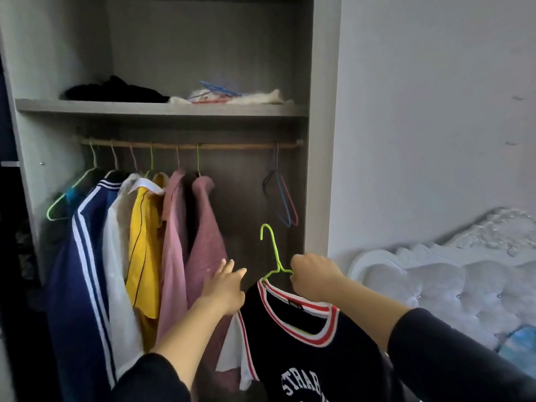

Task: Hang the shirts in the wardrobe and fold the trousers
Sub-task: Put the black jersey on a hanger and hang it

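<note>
Head view: right hand (314, 275) fist grips lime-green wire hanger (274, 256) carrying black red-trimmed jersey (313, 352). Left hand (224, 288) fingers straight, touching pink hanging shirt (207, 242).

- Black shirt (313, 343): lower body cut off by the bottom edge; chest lettering shows only "STRAB", the rest out of view.
- Collar label (295, 305): too small to read.
- Green hanger (275, 250): shoulders hidden inside the collar.
- Dark heap (116, 89) on the shelf (162, 107): kind of garment unclear.
- Shelf hangers (216, 91): tangled, count unclear.
- Headboard (435, 280): cut off by the right edge.
</note>
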The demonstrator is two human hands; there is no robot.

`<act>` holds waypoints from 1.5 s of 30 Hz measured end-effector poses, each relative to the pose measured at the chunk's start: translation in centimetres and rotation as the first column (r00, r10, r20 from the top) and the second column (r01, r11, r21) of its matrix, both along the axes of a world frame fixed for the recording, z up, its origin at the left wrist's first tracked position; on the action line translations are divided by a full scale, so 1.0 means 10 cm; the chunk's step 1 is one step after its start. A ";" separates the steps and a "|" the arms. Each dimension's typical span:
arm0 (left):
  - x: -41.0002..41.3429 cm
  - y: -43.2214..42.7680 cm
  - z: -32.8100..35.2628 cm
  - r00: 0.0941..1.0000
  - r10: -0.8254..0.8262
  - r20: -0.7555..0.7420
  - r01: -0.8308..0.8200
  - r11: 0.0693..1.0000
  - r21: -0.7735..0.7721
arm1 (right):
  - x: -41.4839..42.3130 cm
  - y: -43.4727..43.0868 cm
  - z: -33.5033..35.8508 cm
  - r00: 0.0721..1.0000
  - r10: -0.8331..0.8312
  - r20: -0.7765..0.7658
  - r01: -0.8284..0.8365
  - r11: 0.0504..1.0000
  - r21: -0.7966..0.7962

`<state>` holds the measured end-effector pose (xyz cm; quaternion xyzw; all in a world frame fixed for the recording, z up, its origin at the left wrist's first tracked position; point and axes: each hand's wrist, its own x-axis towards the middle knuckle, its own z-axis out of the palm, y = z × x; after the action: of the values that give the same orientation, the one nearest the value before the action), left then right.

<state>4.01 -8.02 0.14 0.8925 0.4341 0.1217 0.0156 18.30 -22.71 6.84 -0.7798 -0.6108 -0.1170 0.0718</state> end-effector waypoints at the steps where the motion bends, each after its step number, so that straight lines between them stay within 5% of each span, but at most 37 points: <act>1: 0.02 0.13 0.08 1.000 0.012 -0.002 -0.012 0.997 0.077 | -0.02 0.12 0.02 1.000 -0.013 -0.006 0.013 1.000 0.025; 10: 0.03 1.44 0.87 0.998 -0.065 0.028 0.046 0.894 0.446 | -0.13 1.34 0.42 0.985 -0.162 -0.051 0.170 0.953 0.251; 24: 0.03 2.66 1.24 0.975 -0.145 0.169 0.088 0.948 0.304 | -0.06 2.98 1.22 0.980 -0.187 -0.063 0.187 0.781 0.596; 34: -0.04 2.90 1.41 0.941 -0.207 0.266 0.139 0.958 0.252 | -0.02 3.82 1.36 0.988 -0.151 -0.023 0.139 0.824 0.550; 45: -0.09 2.93 1.39 0.943 -0.179 0.280 0.069 0.930 0.362 | 0.00 4.02 1.12 0.937 0.066 -0.342 0.106 0.881 0.461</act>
<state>3.16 21.30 14.05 0.8770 0.3401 0.3329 -0.0667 18.27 17.52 18.02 -0.7532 -0.5331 -0.1234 0.3651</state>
